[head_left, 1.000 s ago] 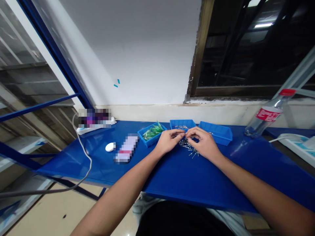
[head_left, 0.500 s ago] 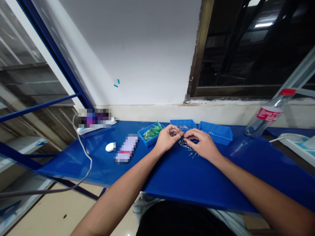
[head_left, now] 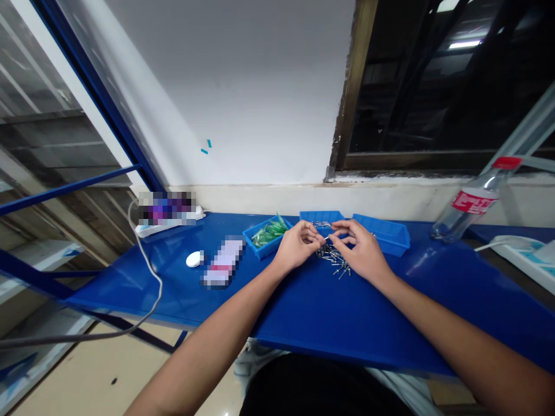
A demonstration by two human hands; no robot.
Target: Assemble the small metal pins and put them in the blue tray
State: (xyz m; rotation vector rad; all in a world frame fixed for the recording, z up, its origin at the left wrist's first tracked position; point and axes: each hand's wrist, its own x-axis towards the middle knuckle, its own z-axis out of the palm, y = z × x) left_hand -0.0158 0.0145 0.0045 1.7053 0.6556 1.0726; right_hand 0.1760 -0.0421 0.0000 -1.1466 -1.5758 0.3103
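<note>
My left hand (head_left: 299, 244) is closed in a pinch, thumb against fingertips, over the middle of the blue table. Facing it, my right hand (head_left: 358, 248) pinches too, its other fingers curled. A thin, light metal pin (head_left: 327, 238) shows between the two sets of fingertips; it is too small to name more exactly. Just below the hands lies a loose pile of slim metal pins (head_left: 340, 264), rivet-like, some with dark ends. Behind the hands, a blue tray (head_left: 321, 215) holds more metal pieces, partly hidden by my fingers.
Left of my hands, a blue tray (head_left: 261, 252) contains green plastic packets (head_left: 269, 232). Another blue tray (head_left: 392, 238) is at the right, near a tilted bottle (head_left: 472, 202). A blurred phone (head_left: 224, 261), a white round object (head_left: 193, 259) and a cable (head_left: 154, 277) lie leftward.
My right hand has shifted slightly up and right, opening a small gap between the hands. The metal pin and more of the pile now show.
</note>
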